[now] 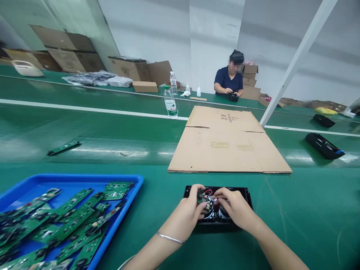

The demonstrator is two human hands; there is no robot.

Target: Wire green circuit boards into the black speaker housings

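Speaker housing lies under both hands: left hand pinches a small circuit board, right hand curled on wires.

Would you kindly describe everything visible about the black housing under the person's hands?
The shallow black plastic housing lies open side up on the green table, just in front of the flat brown cardboard sheet. Inside show two round silvery speaker parts, red wires and a small green circuit board. The left hand pinches that board while the right hand rests on the interior, hiding much of it.
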